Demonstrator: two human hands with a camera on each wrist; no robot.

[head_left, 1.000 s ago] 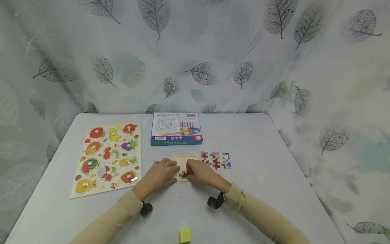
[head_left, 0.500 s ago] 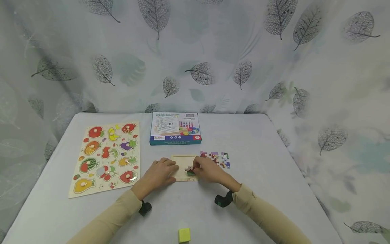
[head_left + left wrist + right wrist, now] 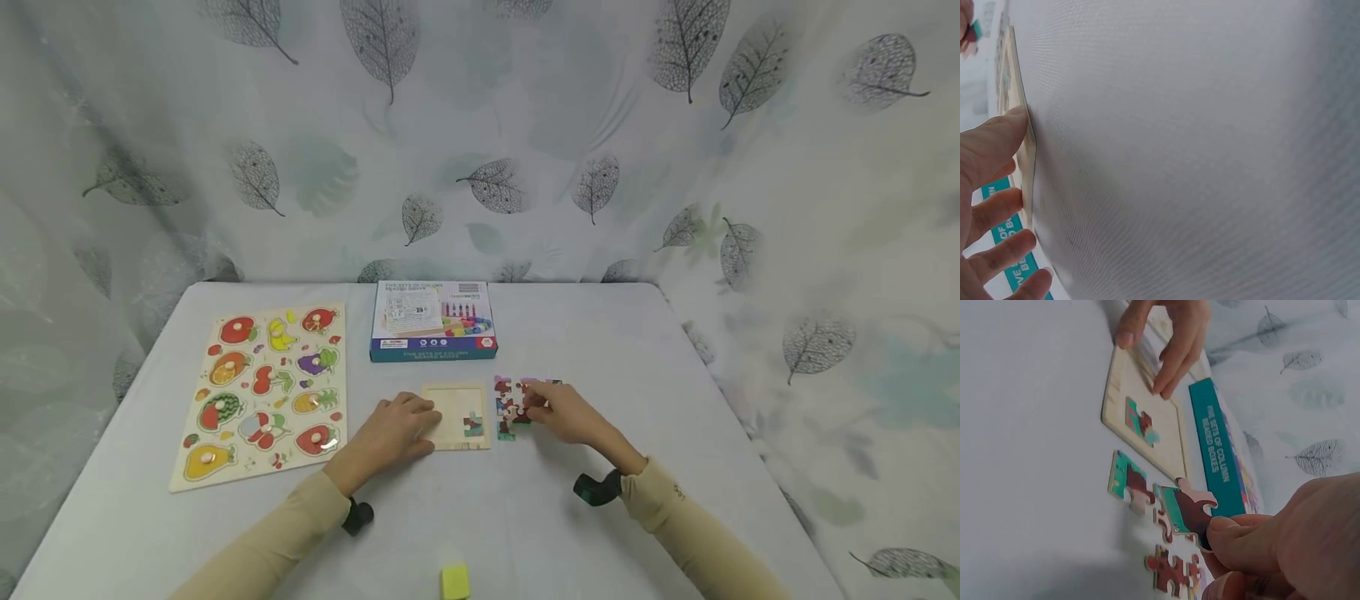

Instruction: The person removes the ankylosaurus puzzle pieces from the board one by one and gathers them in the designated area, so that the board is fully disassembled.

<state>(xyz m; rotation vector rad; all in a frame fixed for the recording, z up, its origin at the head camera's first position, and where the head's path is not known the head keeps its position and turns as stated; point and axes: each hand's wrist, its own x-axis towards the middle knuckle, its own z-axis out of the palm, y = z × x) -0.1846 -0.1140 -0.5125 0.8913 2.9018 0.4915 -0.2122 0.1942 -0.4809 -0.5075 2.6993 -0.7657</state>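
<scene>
A shallow wooden puzzle tray (image 3: 453,387) lies mid-table, with one green-and-brown jigsaw piece (image 3: 473,425) inside near its lower right corner. My left hand (image 3: 397,429) rests on the tray's left side. In the left wrist view its thumb (image 3: 1007,125) touches the edge and the other fingers are spread. Right of the tray, my right hand (image 3: 566,412) is over the loose jigsaw pieces (image 3: 503,406). The right wrist view shows a green-and-brown jigsaw piece (image 3: 1185,509) pinched between thumb and finger, raised above the others. Part of the loose pieces is hidden behind this hand.
A board of fruit-shaped knob pieces (image 3: 262,396) lies on the left. Behind the tray stands a bead toy box (image 3: 433,321). A yellow block (image 3: 454,582) sits at the near edge. A leaf-patterned curtain (image 3: 480,125) hangs behind the table.
My right hand has left the piece in the tray's lower right corner, moved right to the loose pieces and picked one up. The left hand has stayed on the tray.
</scene>
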